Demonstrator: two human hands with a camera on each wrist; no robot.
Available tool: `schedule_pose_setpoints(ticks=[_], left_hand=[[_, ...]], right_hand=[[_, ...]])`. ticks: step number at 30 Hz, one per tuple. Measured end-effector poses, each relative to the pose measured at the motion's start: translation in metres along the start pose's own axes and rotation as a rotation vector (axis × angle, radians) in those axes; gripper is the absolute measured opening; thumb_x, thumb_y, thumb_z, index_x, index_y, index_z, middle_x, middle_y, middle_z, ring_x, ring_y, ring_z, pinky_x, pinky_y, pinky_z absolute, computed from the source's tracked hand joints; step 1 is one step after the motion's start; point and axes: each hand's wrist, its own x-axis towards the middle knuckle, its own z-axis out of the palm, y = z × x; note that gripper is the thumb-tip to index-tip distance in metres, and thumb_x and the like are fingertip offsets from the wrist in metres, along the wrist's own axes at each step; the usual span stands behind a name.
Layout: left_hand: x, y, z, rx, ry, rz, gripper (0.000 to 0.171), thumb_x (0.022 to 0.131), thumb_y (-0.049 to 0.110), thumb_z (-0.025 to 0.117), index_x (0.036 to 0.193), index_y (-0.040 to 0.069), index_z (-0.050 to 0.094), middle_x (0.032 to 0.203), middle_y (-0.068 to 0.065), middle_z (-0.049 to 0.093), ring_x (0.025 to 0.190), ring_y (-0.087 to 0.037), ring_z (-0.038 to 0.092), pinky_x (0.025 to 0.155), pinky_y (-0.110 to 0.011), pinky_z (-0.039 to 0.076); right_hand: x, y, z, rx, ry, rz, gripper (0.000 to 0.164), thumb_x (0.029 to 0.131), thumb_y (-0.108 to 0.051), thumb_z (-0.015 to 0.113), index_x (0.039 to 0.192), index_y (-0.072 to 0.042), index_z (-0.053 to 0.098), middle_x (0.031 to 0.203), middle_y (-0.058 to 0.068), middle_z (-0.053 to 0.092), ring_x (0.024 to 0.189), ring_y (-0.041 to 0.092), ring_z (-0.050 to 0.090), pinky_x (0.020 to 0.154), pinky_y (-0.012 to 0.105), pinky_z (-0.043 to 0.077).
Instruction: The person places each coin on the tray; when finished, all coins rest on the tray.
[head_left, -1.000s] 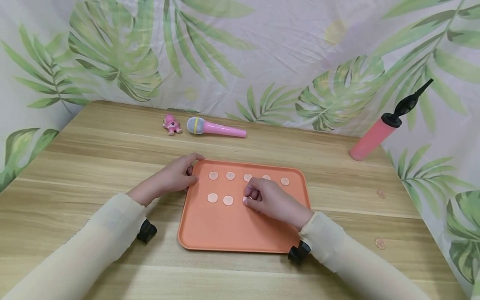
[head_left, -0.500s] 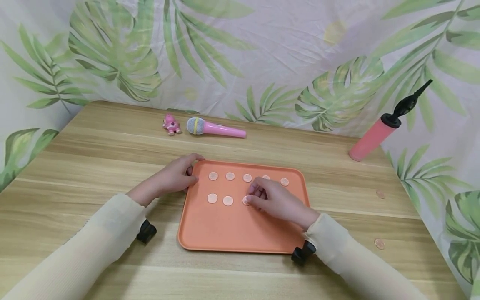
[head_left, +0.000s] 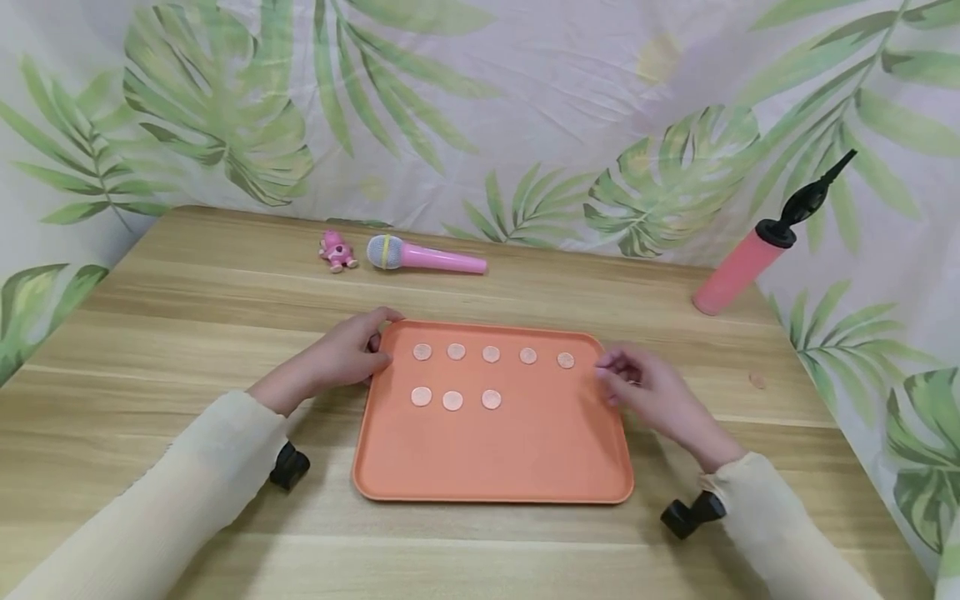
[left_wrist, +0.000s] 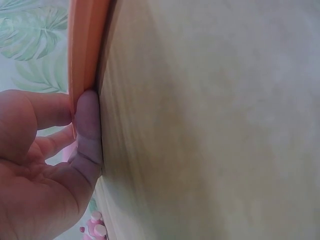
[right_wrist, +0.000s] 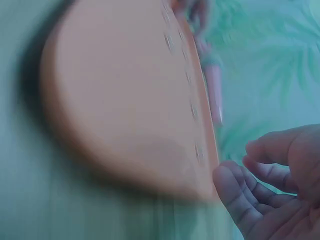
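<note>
My left hand (head_left: 341,357) grips the far left corner of an orange tray (head_left: 480,462). In the left wrist view, the fingers and thumb (left_wrist: 88,117) pinch the tray's rim. Thin, round, pinkish coin-like discs lie flat on the tray. Several form a far row, with one disc (head_left: 566,360) at its right end. Three make a nearer row, ending at a disc (head_left: 491,399) near the middle. Over the tray's right rim is my right hand (head_left: 652,387), fingers loosely bent. Nothing shows between those fingers (right_wrist: 232,187) in the right wrist view.
Another disc (head_left: 757,381) lies on the wooden table (head_left: 187,308) to the right. Behind the tray are a pink toy figure (head_left: 337,252) and a pink toy microphone (head_left: 427,255). A pink and black hand pump (head_left: 738,271) stands at the back right, before a leaf-patterned cloth (head_left: 555,100).
My right hand has left the third disc of the nearer row and moved right to the tray's edge. That disc stays on the tray. The left hand keeps its grip.
</note>
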Motion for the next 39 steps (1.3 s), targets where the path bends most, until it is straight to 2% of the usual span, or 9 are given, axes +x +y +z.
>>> schedule_pose_setpoints(ticks=[3,7,11,14,18,23,28,32,39], left_hand=[[0.000,0.000,0.000,-0.003,0.000,0.001,0.056,0.098,-0.002,0.056,0.152,-0.005,0.041,0.082,-0.011,0.058,0.066,-0.016,0.059,0.060,-0.029,0.057],[0.000,0.000,0.000,0.001,0.000,0.004,0.056,0.097,-0.002,0.056,0.151,-0.006,0.041,0.081,-0.011,0.058,0.065,-0.016,0.059,0.059,-0.029,0.057],[0.000,0.001,0.000,0.009,0.005,0.006,0.056,0.097,-0.002,0.056,0.151,-0.006,0.041,0.081,-0.011,0.057,0.065,-0.016,0.059,0.059,-0.028,0.056],[0.000,0.001,-0.001,0.016,0.009,0.004,0.056,0.097,-0.002,0.056,0.151,-0.006,0.041,0.081,-0.011,0.057,0.065,-0.016,0.058,0.060,-0.029,0.056],[-0.001,0.002,-0.001,0.029,0.010,-0.006,0.056,0.097,-0.002,0.056,0.151,-0.006,0.041,0.081,-0.011,0.057,0.065,-0.017,0.058,0.060,-0.029,0.056],[-0.001,0.002,0.000,0.032,0.012,-0.003,0.056,0.097,-0.002,0.056,0.151,-0.006,0.042,0.081,-0.011,0.057,0.066,-0.016,0.058,0.061,-0.029,0.056],[0.000,0.003,0.000,0.019,0.014,-0.011,0.056,0.097,-0.003,0.056,0.150,-0.006,0.042,0.083,-0.011,0.056,0.067,-0.017,0.058,0.061,-0.029,0.056],[0.000,0.002,0.001,0.016,0.016,-0.011,0.055,0.097,-0.003,0.056,0.150,-0.006,0.042,0.082,-0.011,0.055,0.068,-0.017,0.058,0.061,-0.029,0.056],[0.001,0.002,0.001,0.011,0.011,-0.016,0.056,0.097,-0.003,0.055,0.151,-0.006,0.041,0.082,-0.010,0.055,0.067,-0.017,0.057,0.060,-0.029,0.056]], right_hand=[[-0.010,0.020,-0.023,-0.026,0.068,0.061,0.022,0.104,-0.010,0.062,0.117,0.007,0.062,0.102,0.022,0.068,0.078,0.007,0.066,0.071,0.025,0.062],[-0.022,0.050,-0.052,-0.065,0.145,0.093,0.027,0.105,-0.010,0.060,0.120,0.012,0.060,0.095,0.014,0.067,0.075,0.002,0.064,0.069,0.021,0.060],[-0.032,0.075,-0.072,-0.090,0.208,0.171,0.031,0.105,-0.010,0.059,0.124,0.014,0.055,0.094,0.006,0.065,0.074,-0.002,0.063,0.068,0.018,0.060],[-0.036,0.089,-0.083,-0.115,0.239,0.217,0.033,0.105,-0.009,0.058,0.124,0.017,0.053,0.096,0.009,0.066,0.072,-0.005,0.063,0.066,0.016,0.059],[-0.043,0.103,-0.097,-0.196,0.260,0.227,0.033,0.105,-0.009,0.056,0.122,0.019,0.053,0.098,0.021,0.066,0.070,-0.010,0.057,0.062,0.016,0.056],[-0.051,0.114,-0.120,-0.336,0.242,0.306,0.042,0.106,-0.021,0.055,0.123,0.017,0.050,0.109,0.034,0.062,0.078,-0.005,0.052,0.061,0.018,0.051],[-0.050,0.123,-0.134,-0.396,0.191,0.376,0.053,0.105,-0.036,0.057,0.122,0.013,0.051,0.108,0.031,0.068,0.081,0.006,0.057,0.064,0.019,0.047],[-0.046,0.128,-0.136,-0.410,0.172,0.381,0.050,0.105,-0.034,0.060,0.120,0.013,0.054,0.103,0.026,0.071,0.077,0.003,0.057,0.063,0.019,0.047],[-0.045,0.128,-0.141,-0.437,0.163,0.378,0.044,0.106,-0.027,0.058,0.116,0.016,0.058,0.101,0.030,0.070,0.079,0.007,0.058,0.066,0.021,0.046]])
